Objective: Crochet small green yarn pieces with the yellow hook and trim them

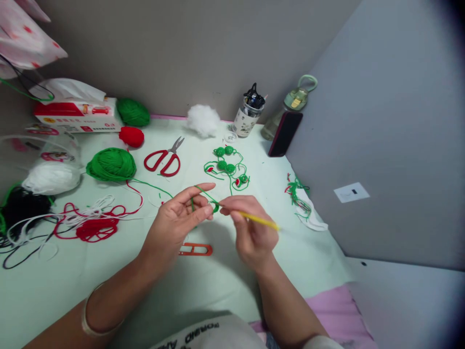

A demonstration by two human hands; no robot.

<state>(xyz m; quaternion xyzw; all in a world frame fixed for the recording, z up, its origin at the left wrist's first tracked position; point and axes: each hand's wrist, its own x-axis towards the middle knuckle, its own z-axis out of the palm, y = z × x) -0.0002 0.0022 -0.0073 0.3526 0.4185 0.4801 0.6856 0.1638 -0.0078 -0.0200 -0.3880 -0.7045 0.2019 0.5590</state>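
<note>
Between thumb and fingers, my left hand pinches a small green crochet piece, with green yarn looped over its raised index finger. My right hand grips a crochet hook with a yellow handle, its tip at the crochet piece. A strand runs from my left hand back to a green yarn ball. Under the hands on the table lies an orange, slotted flat tool, partly hidden by my left hand. Beyond them rest several small green crocheted balls with trailing threads.
Red-handled scissors lie beyond my left hand. At the left are tangled red yarn, white yarn and a tissue box. White stuffing, a pen cup, a phone and a bottle line the back. Yarn scraps lie right.
</note>
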